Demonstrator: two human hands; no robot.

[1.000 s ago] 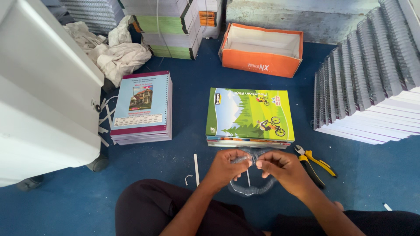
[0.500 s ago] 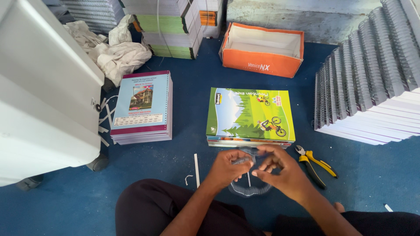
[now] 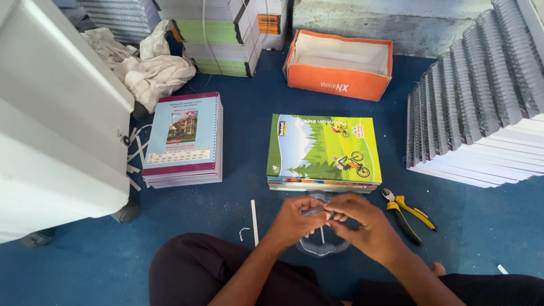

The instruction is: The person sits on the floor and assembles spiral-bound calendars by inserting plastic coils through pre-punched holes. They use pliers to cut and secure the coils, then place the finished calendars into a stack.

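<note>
Both my hands meet just in front of me over the blue floor. My left hand (image 3: 294,220) and my right hand (image 3: 362,222) pinch the same thin wire spiral binding coil (image 3: 323,247), whose loop hangs down below my fingers. A short stack of notebooks with a green cover (image 3: 323,148) lies right beyond my hands. Yellow-handled pliers (image 3: 409,214) rest on the floor by my right hand.
A second stack of notebooks with a pale blue cover (image 3: 182,139) lies to the left. An open orange cardboard box (image 3: 339,63) sits further back. Spiral-bound white books (image 3: 481,107) are fanned out at right. A large white machine (image 3: 51,136) stands at left, with crumpled cloth (image 3: 147,68) behind it.
My hands have drawn closer together on the coil, and the coil's loop now hangs lower beneath them.
</note>
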